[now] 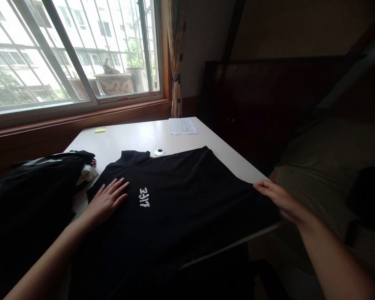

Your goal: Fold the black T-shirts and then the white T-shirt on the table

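Observation:
A black T-shirt (181, 187) with white "Life" lettering lies spread over a white table (137, 135), its collar side toward the left. My left hand (110, 196) rests flat on the shirt's left part, fingers spread, beside the lettering. At the table's right edge, my right hand (276, 198) pinches the hem end of the shirt between thumb and fingers. The near part of the shirt hangs over the front edge and fades into shadow.
A heap of dark clothes (34, 196) sits at the left. Papers (183, 126), a yellow sticky-note pad (100, 130) and a round cable-hole cover (159, 152) are on the table's far part. Behind are a barred window (78, 50) and a curtain (176, 62).

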### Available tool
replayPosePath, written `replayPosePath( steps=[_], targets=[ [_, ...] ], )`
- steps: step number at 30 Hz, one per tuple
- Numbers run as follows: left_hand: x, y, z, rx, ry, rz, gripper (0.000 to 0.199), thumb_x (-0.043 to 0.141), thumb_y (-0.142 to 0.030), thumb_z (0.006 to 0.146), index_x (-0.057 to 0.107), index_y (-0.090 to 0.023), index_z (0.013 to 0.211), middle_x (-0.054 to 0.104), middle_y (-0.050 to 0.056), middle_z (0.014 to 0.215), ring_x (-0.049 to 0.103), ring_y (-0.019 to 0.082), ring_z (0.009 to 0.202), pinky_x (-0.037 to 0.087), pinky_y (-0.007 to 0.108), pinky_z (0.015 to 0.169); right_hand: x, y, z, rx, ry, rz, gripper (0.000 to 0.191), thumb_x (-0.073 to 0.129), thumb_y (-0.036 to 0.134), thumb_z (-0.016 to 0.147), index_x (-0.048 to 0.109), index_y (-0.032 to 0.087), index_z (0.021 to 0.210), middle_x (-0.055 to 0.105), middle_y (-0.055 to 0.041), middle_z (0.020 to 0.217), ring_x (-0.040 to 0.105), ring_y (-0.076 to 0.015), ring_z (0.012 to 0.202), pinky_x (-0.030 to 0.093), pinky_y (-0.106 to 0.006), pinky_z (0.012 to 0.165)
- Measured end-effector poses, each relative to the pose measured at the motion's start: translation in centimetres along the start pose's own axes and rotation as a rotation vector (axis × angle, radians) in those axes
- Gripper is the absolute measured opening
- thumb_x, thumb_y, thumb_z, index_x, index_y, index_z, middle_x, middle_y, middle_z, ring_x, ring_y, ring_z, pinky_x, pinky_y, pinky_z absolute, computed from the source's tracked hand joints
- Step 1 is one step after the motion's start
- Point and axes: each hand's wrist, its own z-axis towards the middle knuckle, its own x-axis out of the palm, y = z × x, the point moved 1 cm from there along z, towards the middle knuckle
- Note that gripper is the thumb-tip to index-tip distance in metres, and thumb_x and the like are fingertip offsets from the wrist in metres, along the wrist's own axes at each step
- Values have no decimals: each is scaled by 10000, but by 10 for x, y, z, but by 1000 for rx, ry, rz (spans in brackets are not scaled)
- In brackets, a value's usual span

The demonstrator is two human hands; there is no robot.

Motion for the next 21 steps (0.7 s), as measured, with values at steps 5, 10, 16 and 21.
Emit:
replayPosePath(
  steps=[5,10,16,21],
  targets=[
    [1,10,1,-17,-5,6,549,291,-501,1052,337,-351,1578,282,-4,1669,237,290,1544,222,585,1217,-7,3,-17,50,67,76,327,813,520,762,674,263,909,679,-6,860,632,-192,742,526,-287,650],
    [-1,13,1,-30,22,9,562,297,-511,1048,320,-347,1585,267,4,1675,226,299,1547,218,599,1212,-12,-2,-24,115,111,33,325,792,534,780,641,285,925,669,-4,791,625,-179,678,491,-266,584],
    [-2,25,4,-60,16,-13,572,306,-526,1040,335,-343,1581,281,22,1672,231,311,1544,223,595,1211,-7,-11,-23,117,98,-171,696,832,521,619,590,337,1245,654,4,693,660,-241,660,477,-335,589],
    [-3,42,12,-122,3,-27,581,378,-509,1012,419,-296,1551,328,65,1652,295,339,1519,262,573,1205,-5,-23,-19,-49,-36,-235,532,721,488,596,675,342,1105,430,65,514,438,-173,435,352,-367,502]
  ],
)
